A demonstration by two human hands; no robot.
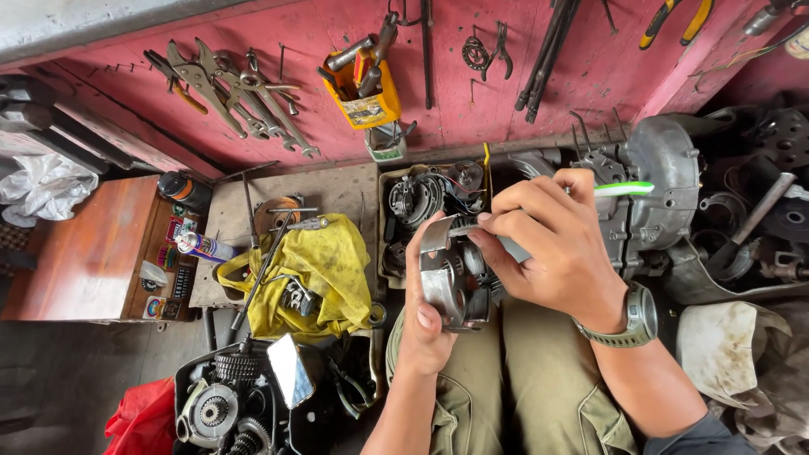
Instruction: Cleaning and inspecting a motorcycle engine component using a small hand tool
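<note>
My left hand (425, 316) grips the round metal engine part (455, 282) over my lap. My right hand (552, 248) pinches a green-handled brush (622, 189) against it. I reckon a slip would drop the part into the clutter below.

The round engine part (451, 282) in the left hand (425, 324) is bare metal, its rim worn to a dull sheen. The toothbrush (619, 189) has glossy green-white plastic. The yellow rag (324, 265) is stained cloth; the wall (539, 84) shows matt, scuffed red paint; the wrenches (240, 93) are greyed steel.

Red tool wall (539, 101) (daylit), wooden cabinet (93, 253)
</note>
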